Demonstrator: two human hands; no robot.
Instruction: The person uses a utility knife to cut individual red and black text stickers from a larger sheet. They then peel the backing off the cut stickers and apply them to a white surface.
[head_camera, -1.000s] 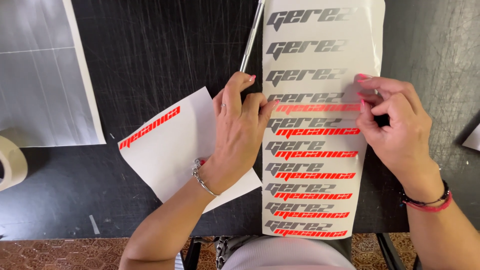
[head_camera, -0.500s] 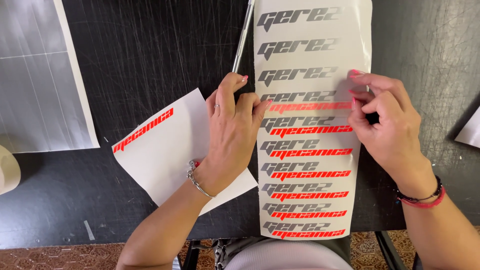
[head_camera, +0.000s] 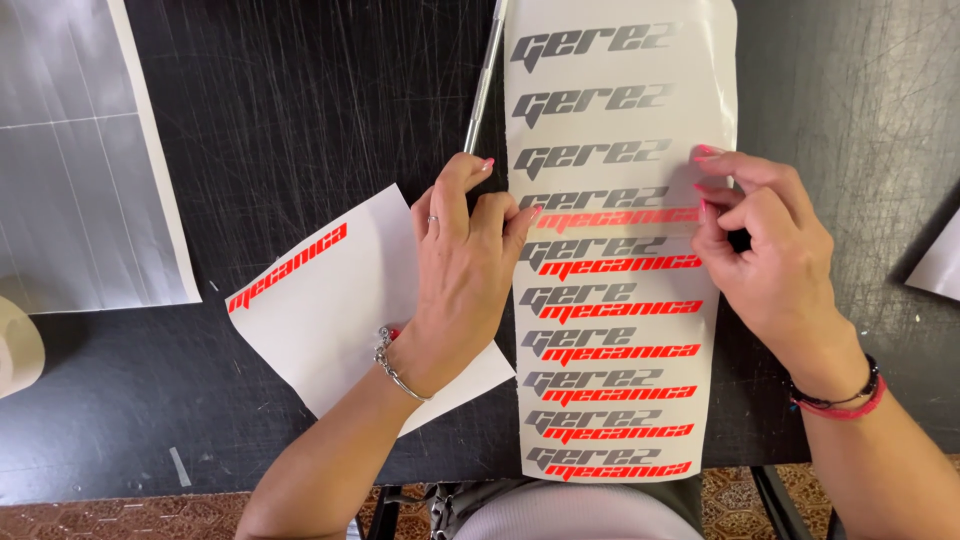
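Observation:
A long white vinyl sheet with rows of grey lettering, the lower rows also carrying red lettering, lies upright on the black table. My left hand presses its fingertips on the left end of a red decal strip at the sheet's fourth row. My right hand pinches the strip's right end at the sheet's edge. A smaller white sheet with one red decal lies under my left wrist.
A thin metal rod lies along the long sheet's left edge. A large silver-grey sheet covers the far left, with a tape roll at the left edge. A white paper corner shows at right.
Both hands stay on the red strip, and the view has shifted slightly. The strip now lies flatter along the fourth row.

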